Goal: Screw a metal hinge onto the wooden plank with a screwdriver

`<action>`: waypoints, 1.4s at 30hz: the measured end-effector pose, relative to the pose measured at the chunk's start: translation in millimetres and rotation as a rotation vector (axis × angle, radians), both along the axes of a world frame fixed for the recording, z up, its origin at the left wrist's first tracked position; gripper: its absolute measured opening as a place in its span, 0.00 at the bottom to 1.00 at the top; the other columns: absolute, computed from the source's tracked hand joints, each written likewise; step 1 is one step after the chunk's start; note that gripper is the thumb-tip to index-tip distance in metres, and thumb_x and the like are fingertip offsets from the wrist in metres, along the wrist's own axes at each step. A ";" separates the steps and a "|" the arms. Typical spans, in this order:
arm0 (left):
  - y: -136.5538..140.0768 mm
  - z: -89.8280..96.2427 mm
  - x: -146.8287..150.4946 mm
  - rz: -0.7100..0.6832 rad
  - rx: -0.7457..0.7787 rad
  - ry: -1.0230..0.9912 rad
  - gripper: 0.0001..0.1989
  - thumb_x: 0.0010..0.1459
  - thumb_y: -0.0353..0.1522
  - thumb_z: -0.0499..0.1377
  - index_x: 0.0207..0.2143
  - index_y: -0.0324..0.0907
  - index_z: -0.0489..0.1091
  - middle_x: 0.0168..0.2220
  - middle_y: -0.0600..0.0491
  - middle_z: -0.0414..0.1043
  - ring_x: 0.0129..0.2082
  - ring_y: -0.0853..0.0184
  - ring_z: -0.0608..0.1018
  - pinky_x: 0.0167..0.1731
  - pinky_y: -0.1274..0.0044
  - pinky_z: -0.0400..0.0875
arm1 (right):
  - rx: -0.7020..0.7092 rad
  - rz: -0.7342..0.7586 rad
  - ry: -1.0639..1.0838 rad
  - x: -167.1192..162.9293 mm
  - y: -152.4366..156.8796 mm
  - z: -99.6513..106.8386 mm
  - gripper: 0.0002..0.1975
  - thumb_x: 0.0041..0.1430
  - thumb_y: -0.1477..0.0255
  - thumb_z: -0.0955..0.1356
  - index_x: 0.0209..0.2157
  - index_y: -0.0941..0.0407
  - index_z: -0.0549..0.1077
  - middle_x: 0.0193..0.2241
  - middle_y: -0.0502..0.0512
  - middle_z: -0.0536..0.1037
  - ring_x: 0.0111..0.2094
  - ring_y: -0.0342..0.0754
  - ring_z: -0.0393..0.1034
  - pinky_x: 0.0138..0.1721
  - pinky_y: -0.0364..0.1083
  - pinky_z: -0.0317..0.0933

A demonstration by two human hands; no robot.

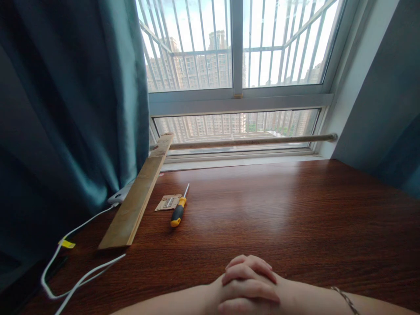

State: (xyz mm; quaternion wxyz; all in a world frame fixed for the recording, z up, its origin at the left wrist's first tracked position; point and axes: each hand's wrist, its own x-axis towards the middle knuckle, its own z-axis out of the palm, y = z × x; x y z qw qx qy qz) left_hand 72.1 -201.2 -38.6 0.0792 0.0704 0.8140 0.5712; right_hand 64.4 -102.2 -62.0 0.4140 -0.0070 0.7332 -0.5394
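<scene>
My left hand [220, 288] and my right hand [276, 286] are clasped together at the bottom of the view, resting by the near side of the brown wooden table [295, 227]. The fingers are folded over one another, closed, and no object shows in them. Which finger belongs to which hand is hard to tell. Beyond them, to the left, lies a screwdriver [178, 211] with a black and yellow handle, its shaft pointing away. Beside its shaft is a small tan card or packet [168, 202] with small metal pieces on it. Both lie apart from my hands.
A long wooden board [134, 205] lies at the left, its far end reaching the window rail [249, 142]. Behind it are a white device [123, 192] and a white cable [82, 225] with a yellow tag [68, 243]. A dark blue curtain [108, 87] hangs on the left.
</scene>
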 end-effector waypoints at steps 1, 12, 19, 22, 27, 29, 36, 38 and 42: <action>-0.7 -0.9 -1.1 -0.013 -0.007 -0.003 0.13 0.51 0.42 0.53 0.38 0.55 0.71 0.39 0.51 0.72 0.43 0.55 0.73 0.24 0.77 0.69 | -0.027 -0.022 0.025 -1.3 0.9 1.9 0.31 0.37 0.73 0.38 0.01 0.63 0.60 0.14 0.45 0.71 0.57 0.40 0.36 0.42 0.56 0.46; -1.3 -0.3 -3.2 -0.006 -0.014 0.038 0.12 0.50 0.44 0.53 0.34 0.54 0.73 0.33 0.51 0.73 0.37 0.58 0.76 0.19 0.80 0.67 | -0.228 -0.058 0.039 -7.1 4.1 26.5 0.27 0.46 0.85 0.49 0.05 0.63 0.67 0.17 0.50 0.76 0.35 0.40 0.71 0.25 0.38 0.55; 2.5 3.3 2.3 0.047 0.058 -0.012 0.13 0.52 0.42 0.52 0.37 0.55 0.72 0.37 0.51 0.72 0.46 0.54 0.72 0.21 0.80 0.68 | 0.028 -0.298 0.047 10.4 -11.1 6.1 0.34 0.48 0.77 0.39 0.00 0.64 0.58 0.13 0.50 0.71 0.37 0.39 0.71 0.24 0.40 0.55; 2.6 4.8 2.9 0.045 0.077 -0.044 0.13 0.49 0.43 0.55 0.38 0.56 0.72 0.38 0.51 0.71 0.49 0.52 0.69 0.23 0.78 0.69 | 0.259 -0.622 0.079 21.1 -21.9 -9.1 0.32 0.54 0.77 0.54 -0.03 0.58 0.52 0.14 0.49 0.73 0.33 0.41 0.74 0.27 0.40 0.62; 3.9 3.8 3.3 0.069 0.019 0.001 0.13 0.52 0.41 0.51 0.38 0.55 0.72 0.38 0.51 0.72 0.48 0.53 0.70 0.23 0.79 0.69 | 0.231 -0.547 0.074 19.1 -19.1 -6.8 0.34 0.54 0.74 0.45 -0.02 0.62 0.54 0.13 0.50 0.70 0.34 0.41 0.73 0.24 0.41 0.57; 3.8 3.6 2.6 0.070 0.009 0.021 0.13 0.51 0.42 0.52 0.36 0.54 0.72 0.36 0.51 0.73 0.45 0.55 0.73 0.21 0.80 0.68 | 0.100 -0.279 -0.004 8.3 -10.6 4.3 0.35 0.49 0.74 0.39 0.00 0.65 0.58 0.12 0.50 0.69 0.36 0.40 0.71 0.23 0.40 0.53; 1.7 6.4 1.4 0.060 0.092 -0.056 0.13 0.47 0.43 0.56 0.37 0.56 0.73 0.37 0.51 0.72 0.46 0.53 0.71 0.23 0.77 0.69 | -0.055 0.058 -0.147 -16.1 8.2 15.9 0.29 0.49 0.81 0.48 0.05 0.64 0.67 0.18 0.50 0.75 0.39 0.43 0.69 0.23 0.37 0.52; 1.4 5.2 1.2 0.050 0.087 -0.057 0.13 0.47 0.43 0.56 0.36 0.55 0.73 0.36 0.51 0.72 0.45 0.53 0.72 0.22 0.78 0.69 | -0.071 0.026 -0.105 -12.5 6.8 9.3 0.30 0.48 0.79 0.46 0.04 0.65 0.66 0.14 0.50 0.73 0.38 0.43 0.69 0.22 0.37 0.50; 1.1 0.4 0.7 0.013 0.037 -0.014 0.12 0.49 0.42 0.55 0.36 0.54 0.72 0.37 0.51 0.72 0.43 0.53 0.73 0.21 0.78 0.69 | -0.088 -0.075 -0.007 -0.9 2.0 3.5 0.33 0.44 0.74 0.41 0.02 0.68 0.62 0.11 0.51 0.69 0.36 0.43 0.69 0.20 0.37 0.47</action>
